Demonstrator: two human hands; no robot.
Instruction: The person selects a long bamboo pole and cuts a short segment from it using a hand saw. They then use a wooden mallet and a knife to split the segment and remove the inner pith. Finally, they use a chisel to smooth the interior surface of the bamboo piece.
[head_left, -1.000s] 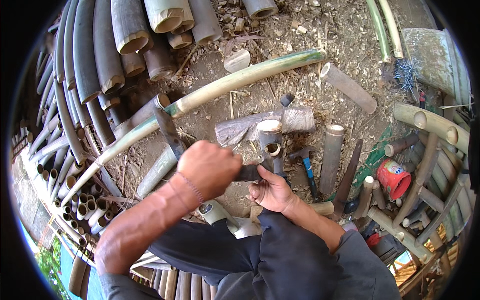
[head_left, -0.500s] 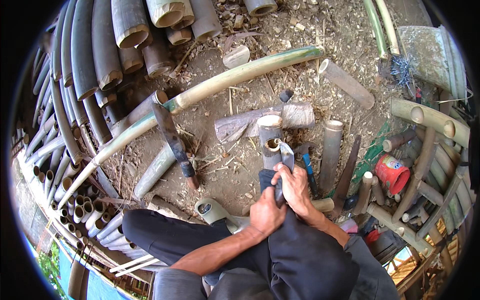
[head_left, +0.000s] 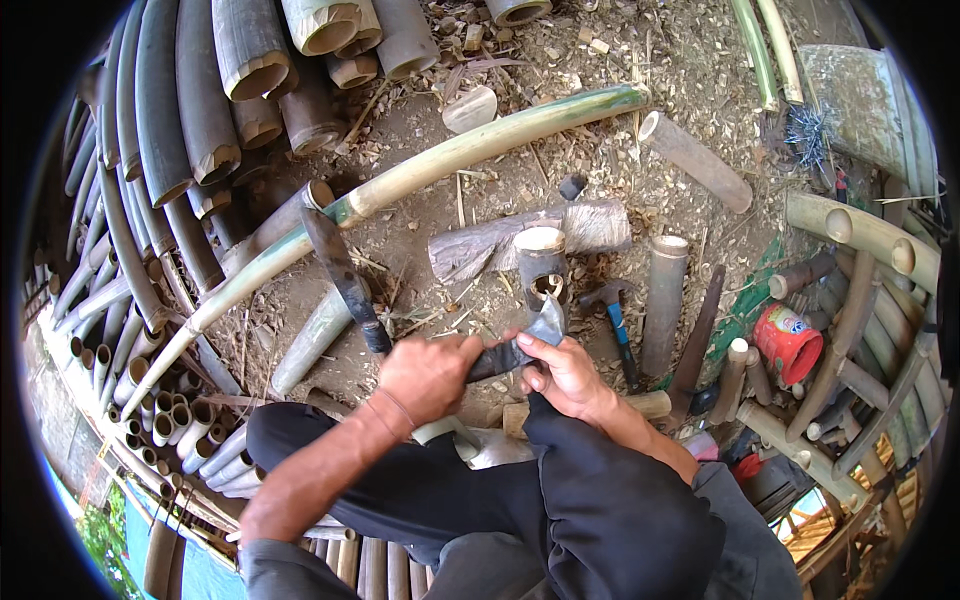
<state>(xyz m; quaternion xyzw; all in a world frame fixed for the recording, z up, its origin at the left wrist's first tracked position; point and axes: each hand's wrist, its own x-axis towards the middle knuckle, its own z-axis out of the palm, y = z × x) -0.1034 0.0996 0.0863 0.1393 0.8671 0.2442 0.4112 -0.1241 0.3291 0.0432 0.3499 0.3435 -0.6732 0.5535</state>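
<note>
My left hand (head_left: 430,380) is closed around the dark wrapped handle (head_left: 493,361) of a knife, above my knees. The knife's grey blade (head_left: 546,326) points up and right. My right hand (head_left: 570,378) holds the knife where blade meets handle, thumb against the metal. Just beyond the blade stands a bamboo section (head_left: 541,261) with a pale cut top and a hole in its side. The blade overlaps its lower part in view; whether they touch I cannot tell. A split log (head_left: 470,248) lies behind that section.
A large dark-bladed knife (head_left: 340,270) leans against a long bamboo pole (head_left: 480,143) at left. Right of the upright section are a blue-handled hammer (head_left: 620,335) and another bamboo piece (head_left: 663,300). Bamboo stacks (head_left: 160,100) fill the left; a red bucket (head_left: 788,343) sits right.
The knife has come away from the bamboo's side hole and swung from nearly upright to slanting. My left hand has moved left and up with the handle; my right hand has shifted slightly lower.
</note>
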